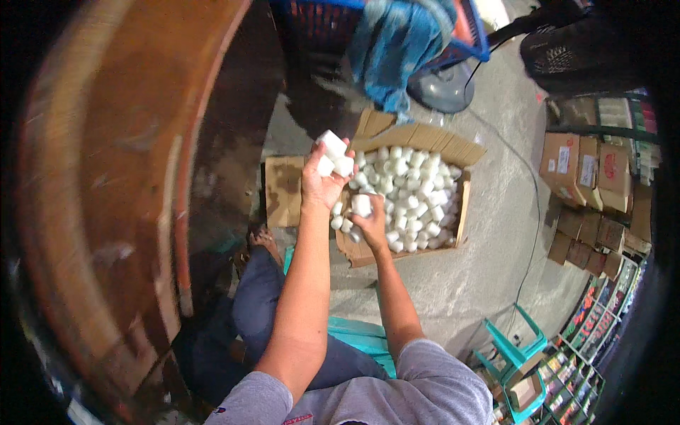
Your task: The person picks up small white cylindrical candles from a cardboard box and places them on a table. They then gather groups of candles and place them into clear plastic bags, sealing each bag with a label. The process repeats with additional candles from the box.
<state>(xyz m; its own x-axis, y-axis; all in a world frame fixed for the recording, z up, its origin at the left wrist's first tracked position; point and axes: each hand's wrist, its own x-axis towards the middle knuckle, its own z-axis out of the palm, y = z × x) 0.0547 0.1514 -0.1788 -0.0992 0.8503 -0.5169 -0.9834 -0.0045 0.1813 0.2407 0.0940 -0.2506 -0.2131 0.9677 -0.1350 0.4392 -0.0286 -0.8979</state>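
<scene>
**White rolls [331,144] in L hand [321,185] & R hand [374,221], by open box [464,212]**

L hand grasps three rolls, as far as visible: they sit together at the fingers, palm turned up, fingers curled around them. This group is at the far end of the L forearm, by the left side of the box. R hand is lower & nearer to the body; it grips one roll [362,205] btwn thumb and fingers, over the box's left part.

Direction: the rolls are short, so long axis is not easy to read. The farthest roll in L hand is tilted; exact axis of the other two I cannot tell. The R-hand roll seems to have its axis approx. away from the person.

Many loose rolls [418,191] fill the box, just beside R hand, pointing in mixed directions, some on their side. The box is on the floor [496,241], w/ another cardboard piece [285,193] to its left.
</scene>
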